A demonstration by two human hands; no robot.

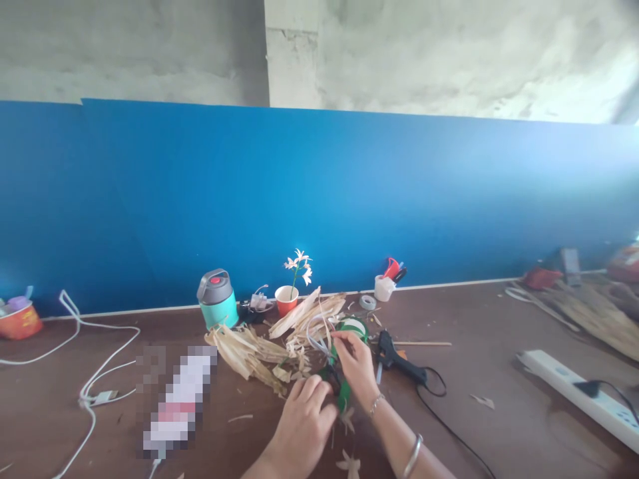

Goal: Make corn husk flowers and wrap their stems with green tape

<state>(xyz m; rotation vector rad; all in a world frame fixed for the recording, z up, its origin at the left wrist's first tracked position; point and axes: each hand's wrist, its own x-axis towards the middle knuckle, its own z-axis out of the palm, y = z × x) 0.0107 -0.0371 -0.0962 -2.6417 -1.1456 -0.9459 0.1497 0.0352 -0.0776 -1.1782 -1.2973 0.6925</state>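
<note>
Two hands meet over a green-wrapped piece (343,394) low in the middle of the brown table (499,372). The left hand (303,416) curls its fingers closed around the piece's near end. The right hand (357,364) pinches the far end between thumb and fingertips, though what exactly sits under them is too small to make out. Just beyond the right hand lies a green tape roll (355,325), beside a heap of dried husks (249,351) that spreads leftward. A black glue gun (394,354) rests just right of the hands. Farther back, along the blue wall (319,199), stand a teal flask (218,301), a red cup (286,300) and a white cup (384,289).
</note>
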